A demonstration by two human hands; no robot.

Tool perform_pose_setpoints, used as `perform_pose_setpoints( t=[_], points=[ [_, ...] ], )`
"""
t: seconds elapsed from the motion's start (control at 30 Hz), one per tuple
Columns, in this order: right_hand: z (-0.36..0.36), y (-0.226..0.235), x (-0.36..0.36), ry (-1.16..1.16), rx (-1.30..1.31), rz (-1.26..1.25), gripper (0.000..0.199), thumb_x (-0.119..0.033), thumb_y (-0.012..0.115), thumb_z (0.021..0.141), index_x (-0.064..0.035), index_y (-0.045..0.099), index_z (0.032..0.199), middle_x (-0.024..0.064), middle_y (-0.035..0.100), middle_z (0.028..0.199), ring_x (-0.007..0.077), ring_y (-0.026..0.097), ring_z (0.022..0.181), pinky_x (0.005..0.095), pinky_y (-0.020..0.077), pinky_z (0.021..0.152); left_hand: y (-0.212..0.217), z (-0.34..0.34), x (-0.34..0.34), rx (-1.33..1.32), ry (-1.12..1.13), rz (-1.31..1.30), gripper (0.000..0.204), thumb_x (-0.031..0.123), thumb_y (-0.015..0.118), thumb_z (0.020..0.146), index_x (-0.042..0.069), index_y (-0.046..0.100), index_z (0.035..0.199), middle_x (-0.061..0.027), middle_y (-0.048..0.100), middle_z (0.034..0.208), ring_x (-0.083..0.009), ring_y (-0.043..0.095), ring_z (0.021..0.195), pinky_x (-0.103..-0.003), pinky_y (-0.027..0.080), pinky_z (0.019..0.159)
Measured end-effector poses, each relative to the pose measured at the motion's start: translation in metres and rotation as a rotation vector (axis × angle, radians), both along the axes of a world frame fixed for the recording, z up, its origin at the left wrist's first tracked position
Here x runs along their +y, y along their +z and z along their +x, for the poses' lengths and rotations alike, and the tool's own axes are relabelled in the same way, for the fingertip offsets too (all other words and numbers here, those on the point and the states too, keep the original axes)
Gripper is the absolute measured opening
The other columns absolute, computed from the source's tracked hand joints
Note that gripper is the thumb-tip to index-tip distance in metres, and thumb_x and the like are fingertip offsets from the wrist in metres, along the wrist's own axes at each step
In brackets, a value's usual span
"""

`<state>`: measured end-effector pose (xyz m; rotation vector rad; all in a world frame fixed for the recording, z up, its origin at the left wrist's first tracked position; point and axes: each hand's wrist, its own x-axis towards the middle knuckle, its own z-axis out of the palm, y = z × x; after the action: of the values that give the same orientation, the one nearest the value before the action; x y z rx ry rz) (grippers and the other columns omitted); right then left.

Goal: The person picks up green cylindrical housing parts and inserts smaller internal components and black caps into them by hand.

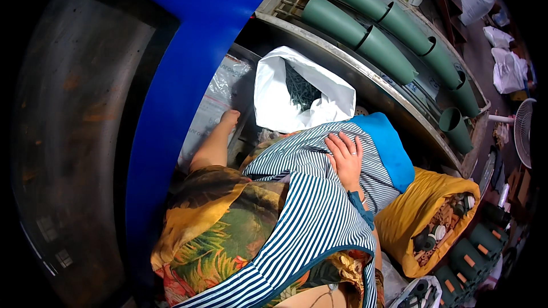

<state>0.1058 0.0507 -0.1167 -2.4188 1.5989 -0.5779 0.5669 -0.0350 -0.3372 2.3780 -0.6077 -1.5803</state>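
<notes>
My right hand [345, 158] lies flat, fingers apart, on a blue-and-white striped apron [311, 217] over my raised knee; it holds nothing and wears a ring. My left hand is out of view. A bare limb, apparently my foot [227, 120], rests on a clear plastic bag [220, 88] to the left. Just beyond the knee stands an open white bag [274, 100] with small dark green parts [301, 88] inside. A blue cloth [393, 149] lies next to my right hand.
A metal rack [365, 77] holds several green tapered tubes [377, 45]. A yellow sack [411, 225] of small parts stands at the right, more green pieces [476, 239] beside it. A large blue curved panel [182, 51] is on the left. A fan [525, 131] stands far right.
</notes>
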Motion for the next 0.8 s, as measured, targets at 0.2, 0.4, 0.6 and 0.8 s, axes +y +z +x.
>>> perform_pose_setpoints(
  t=[0.2, 0.4, 0.6, 0.8],
  points=[
    [0.000, -0.001, -0.002, -0.017, -0.010, 0.030, 0.039, -0.032, 0.067, 0.085, -0.0183, 0.066, 0.122, -0.0033, 0.061, 0.131, 0.0207, 0.049, 0.129, 0.0502, 0.0254, 0.116, -0.010, -0.012, -0.004, -0.007, 0.007, 0.048, 0.035, 0.031, 0.065, 0.093, 0.021, 0.061, 0.125, 0.0023, 0.063, 0.115, -0.0168, 0.057, 0.098, -0.038, 0.046, 0.083],
    [0.000, 0.023, 0.012, -0.026, -0.066, 0.091, 0.039, -0.031, 0.067, 0.084, -0.0161, 0.066, 0.121, -0.0011, 0.062, 0.130, 0.0221, 0.050, 0.128, 0.0506, 0.0256, 0.115, -0.050, 0.017, 0.014, -0.277, -0.085, -0.052, 0.043, 0.030, 0.065, 0.092, 0.020, 0.057, 0.133, -0.0061, 0.064, 0.122, -0.0214, 0.058, 0.106, -0.037, 0.048, 0.087],
    [0.014, 0.022, 0.003, -0.078, -0.038, 0.119, 0.044, -0.032, 0.069, 0.082, -0.0173, 0.065, 0.123, -0.0011, 0.060, 0.133, 0.0224, 0.048, 0.131, 0.0510, 0.0262, 0.115, -0.012, 0.024, -0.066, -1.106, -0.293, -0.141, 0.055, 0.037, 0.067, 0.085, 0.012, 0.057, 0.133, -0.0163, 0.054, 0.138, -0.0330, 0.052, 0.128, -0.045, 0.042, 0.108],
    [0.003, 0.032, 0.019, -0.207, 0.094, 0.228, 0.057, -0.028, 0.074, 0.074, -0.0200, 0.061, 0.129, -0.0024, 0.054, 0.141, 0.0212, 0.044, 0.136, 0.0508, 0.0237, 0.118, 0.080, -0.015, -0.205, -1.227, -1.020, 0.031, 0.040, 0.024, 0.048, 0.094, 0.010, 0.064, 0.128, -0.0140, 0.058, 0.135, -0.0293, 0.047, 0.129, -0.043, 0.036, 0.109]
  ],
)
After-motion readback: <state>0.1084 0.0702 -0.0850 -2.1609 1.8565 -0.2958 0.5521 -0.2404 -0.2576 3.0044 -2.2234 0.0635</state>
